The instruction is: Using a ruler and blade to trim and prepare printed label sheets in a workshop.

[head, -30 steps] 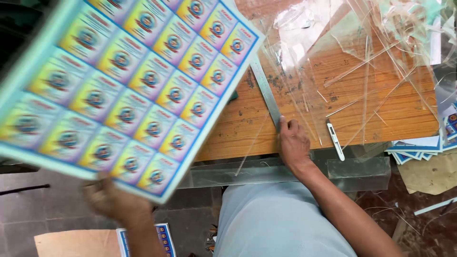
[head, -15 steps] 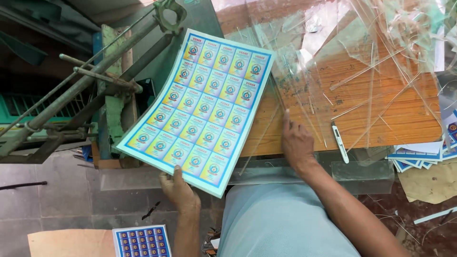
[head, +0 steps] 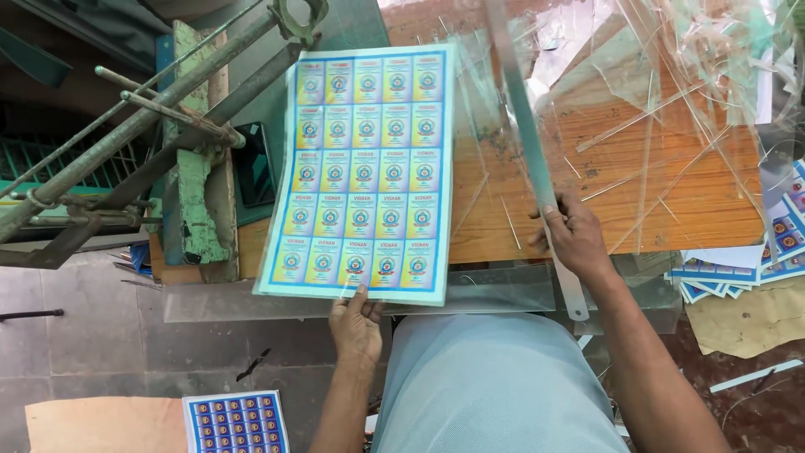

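Two hands work at the table's [head: 671, 210] near edge: the left hand [head: 356, 323] pinches the label sheet [head: 365, 172] by its bottom edge, laying it flat; the right hand [head: 574, 239] presses the ruler [head: 528, 134] down. Aligning sheet to ruler seems next.

My left hand [head: 356, 323] holds a sheet [head: 365, 172] gridded with yellow-and-blue labels, pale blue border. Wooden tabletop [head: 671, 201]: orange. Metal ruler [head: 537, 168]: grey. Floor sheet [head: 236, 422]: dark blue grid.
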